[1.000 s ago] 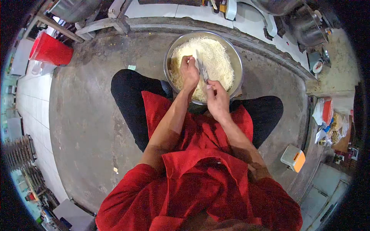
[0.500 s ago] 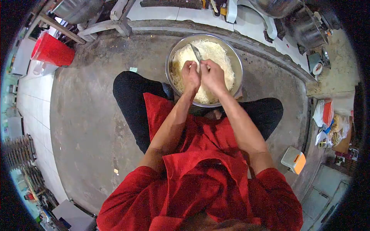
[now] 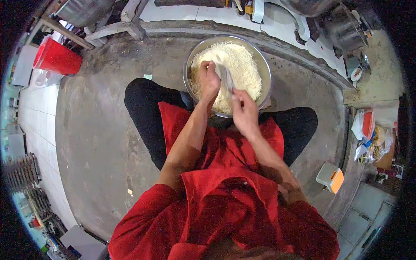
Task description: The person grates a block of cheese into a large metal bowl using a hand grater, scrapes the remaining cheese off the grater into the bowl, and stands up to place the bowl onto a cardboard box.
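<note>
A wide metal bowl [image 3: 262, 58] on the floor in front of me holds a heap of thin, pale shreds [image 3: 247, 71]. My left hand [image 3: 209, 83] is over the bowl's left part, fingers closed round a long pale piece [image 3: 222, 58] whose kind I cannot tell. Lower and to the right, my right hand [image 3: 245, 113] grips a knife [image 3: 228, 79] at the bowl's near rim. The knife's blade, smeared by motion, points up and away from me, close beside the pale piece.
A red bucket [image 3: 56, 56] stands at the far left. Behind the bowl runs a low concrete ledge [image 3: 195, 30]. To the right are a small white and orange box [image 3: 330, 177], plastic bags [image 3: 368, 123] and a dial scale [image 3: 356, 74].
My right hand has moved down and to the right with the knife, away from the left hand. My left hand has shifted slightly left and up.
</note>
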### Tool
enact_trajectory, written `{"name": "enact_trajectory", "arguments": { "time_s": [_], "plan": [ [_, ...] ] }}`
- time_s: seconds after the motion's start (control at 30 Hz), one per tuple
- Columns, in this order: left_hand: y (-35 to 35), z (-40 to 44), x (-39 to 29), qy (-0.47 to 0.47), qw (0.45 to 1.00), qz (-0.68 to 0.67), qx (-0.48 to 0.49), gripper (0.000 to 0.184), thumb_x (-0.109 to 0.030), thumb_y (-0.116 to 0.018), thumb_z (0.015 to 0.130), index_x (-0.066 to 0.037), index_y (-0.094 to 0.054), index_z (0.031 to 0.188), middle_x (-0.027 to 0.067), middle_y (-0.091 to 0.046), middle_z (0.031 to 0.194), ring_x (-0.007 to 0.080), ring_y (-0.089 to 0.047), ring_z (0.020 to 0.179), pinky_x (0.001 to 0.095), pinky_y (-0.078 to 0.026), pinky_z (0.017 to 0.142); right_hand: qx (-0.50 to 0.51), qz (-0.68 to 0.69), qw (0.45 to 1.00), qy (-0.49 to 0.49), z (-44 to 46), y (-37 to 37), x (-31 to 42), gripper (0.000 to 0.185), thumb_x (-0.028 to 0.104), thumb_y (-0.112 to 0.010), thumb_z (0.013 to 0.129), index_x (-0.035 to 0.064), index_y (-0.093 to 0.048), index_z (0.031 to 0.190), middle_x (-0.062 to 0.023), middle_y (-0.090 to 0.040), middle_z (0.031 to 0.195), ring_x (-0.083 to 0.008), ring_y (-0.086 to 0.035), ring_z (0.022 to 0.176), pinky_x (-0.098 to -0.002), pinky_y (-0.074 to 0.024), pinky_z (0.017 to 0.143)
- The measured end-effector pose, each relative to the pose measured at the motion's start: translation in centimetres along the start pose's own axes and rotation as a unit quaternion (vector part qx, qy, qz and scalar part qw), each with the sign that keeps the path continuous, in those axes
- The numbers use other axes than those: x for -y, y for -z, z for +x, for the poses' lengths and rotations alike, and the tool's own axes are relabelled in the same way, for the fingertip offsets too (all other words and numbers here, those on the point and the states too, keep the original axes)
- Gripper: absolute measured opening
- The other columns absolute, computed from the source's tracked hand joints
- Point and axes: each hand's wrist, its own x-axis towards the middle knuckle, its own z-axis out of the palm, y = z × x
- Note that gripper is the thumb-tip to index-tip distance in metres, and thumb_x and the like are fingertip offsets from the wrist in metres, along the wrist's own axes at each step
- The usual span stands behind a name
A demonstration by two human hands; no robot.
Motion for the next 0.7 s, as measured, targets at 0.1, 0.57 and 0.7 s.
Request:
{"name": "enact_trajectory", "arguments": {
  "time_s": [0.1,0.57,0.7],
  "plan": [
    [-0.5,-1.4,-0.8,0.043,0.999,-0.019,0.02,0.03,-0.029,-0.058,0.102,0.0,-0.062,0.098,0.0111,-0.06,0.073,0.0195,-0.057,0.068,0.0395,-0.047,0.065,-0.063,-0.01,0.996,0.06,5.0,-0.3,-1.5,0.028,0.021,-0.061,0.101,0.0035,-0.069,0.122,-0.019,-0.076,0.103,-0.032,-0.074,0.095,-0.0399,-0.0559,0.084],
    [0.9,-1.9,-2.1,0.005,1.0,-0.017,0.005,0.024,-0.021,-0.057,0.099,0.0,-0.065,0.094,0.0081,-0.063,0.077,0.016,-0.056,0.069,0.0356,-0.046,0.066,0.023,-0.023,0.999,0.007,5.4,-3.1,1.2,0.022,0.02,-0.06,0.099,0.003,-0.07,0.11,-0.0226,-0.074,0.099,-0.039,-0.074,0.093,-0.0457,-0.0571,0.084],
    [0.4,-0.7,0.4,0.024,0.998,-0.063,0.005,0.02,-0.021,-0.056,0.099,-0.003,-0.066,0.099,0.0061,-0.064,0.085,0.0161,-0.056,0.075,0.0347,-0.048,0.072,0.026,-0.02,0.999,-0.013,2.4,-2.6,1.6,0.022,0.018,-0.06,0.1,0.0035,-0.068,0.114,-0.023,-0.074,0.099,-0.0381,-0.074,0.092,-0.0457,-0.0569,0.083]
  ]
}}
